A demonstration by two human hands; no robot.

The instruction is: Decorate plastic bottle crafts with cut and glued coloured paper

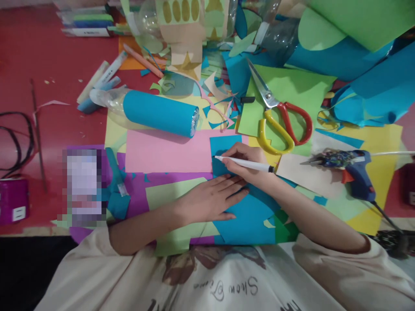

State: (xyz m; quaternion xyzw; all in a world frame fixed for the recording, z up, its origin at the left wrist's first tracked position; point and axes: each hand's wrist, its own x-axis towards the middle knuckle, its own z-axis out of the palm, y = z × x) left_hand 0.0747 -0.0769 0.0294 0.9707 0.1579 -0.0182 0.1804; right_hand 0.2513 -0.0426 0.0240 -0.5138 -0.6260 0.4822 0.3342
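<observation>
Pinched in my right hand (244, 162) is a white marker (248, 163), its dark tip pointing left at the upper part of a blue paper sheet (227, 144). My left hand (214, 198) lies flat across the blue paper with fingers stretched to the right, just below my right hand. Under the left wrist is a pale green paper piece (165, 196). A pink paper sheet (165, 151) lies left of the marker tip. Above it rests a plastic bottle wrapped in blue paper (158, 112), on its side, its neck to the left.
Scissors with red and yellow handles (275, 112) lie open on green paper. A blue glue gun (361, 172) with its cord is at the right. A blurred phone (84, 185) lies left. Markers (102, 80), paper scraps (217, 93) and more bottles (279, 36) are at the back.
</observation>
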